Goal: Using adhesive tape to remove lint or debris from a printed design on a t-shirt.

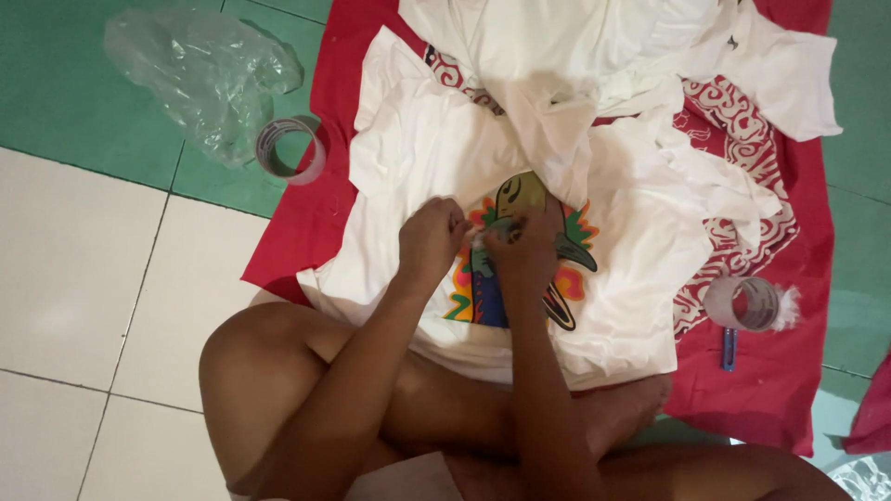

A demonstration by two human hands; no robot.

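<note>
A white T-shirt (pixel 640 250) with a colourful printed picture (pixel 520 199) lies spread on a red patterned cloth (pixel 306 223) on the floor. My left hand (pixel 432 237) and my right hand (pixel 524 246) meet over the print, fingers closed, pinching something small and white at the shirt's surface. What exactly they pinch is hidden between the fingers. More white shirts (pixel 594 46) are heaped at the far end of the cloth. My crossed legs (pixel 278 390) fill the near part of the view.
A roll of clear tape (pixel 290 150) and a crumpled clear plastic bag (pixel 200 70) lie left of the cloth on green tiles. A second tape roll (pixel 744 303) and a blue pen-like tool (pixel 729 349) rest on the cloth at right.
</note>
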